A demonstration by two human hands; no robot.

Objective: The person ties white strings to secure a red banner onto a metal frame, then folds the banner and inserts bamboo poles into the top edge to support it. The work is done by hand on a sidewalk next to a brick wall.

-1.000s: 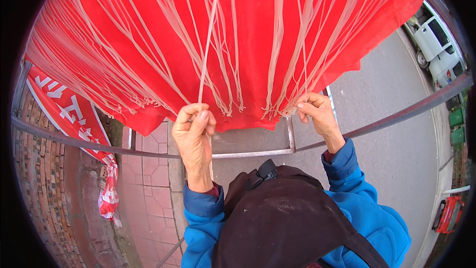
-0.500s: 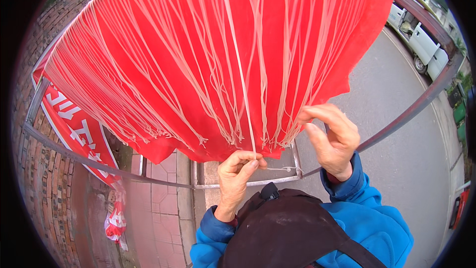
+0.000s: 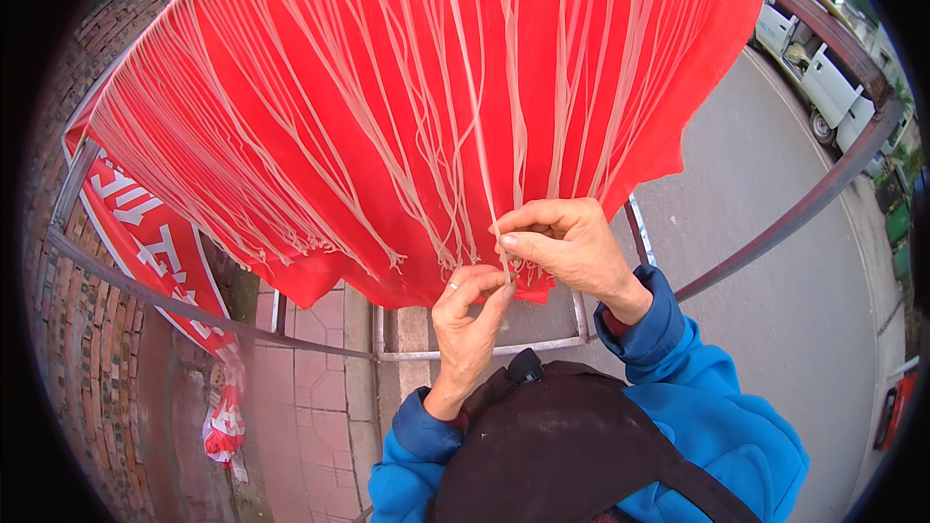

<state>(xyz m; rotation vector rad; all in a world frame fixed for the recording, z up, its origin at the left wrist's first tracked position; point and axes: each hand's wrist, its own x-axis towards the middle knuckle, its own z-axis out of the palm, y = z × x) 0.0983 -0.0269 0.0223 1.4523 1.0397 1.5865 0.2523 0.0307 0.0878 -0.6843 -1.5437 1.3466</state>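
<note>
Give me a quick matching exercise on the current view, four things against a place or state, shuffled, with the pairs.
Things:
1. Left hand
2. Right hand
3. Sheet
4. Van

Places or states:
A. Light-coloured, at the roadside, picture's upper right
B. Pinching the taut strand, the higher of the two
C. Red, behind the row of strands
D. Pinching the taut strand, the lower of the two

Pairs: 1-D, 2-B, 3-C, 4-A

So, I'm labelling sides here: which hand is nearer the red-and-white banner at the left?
Left. The left hand is to the right of the banner; the right hand is farther right, higher along the pale strand.
</note>
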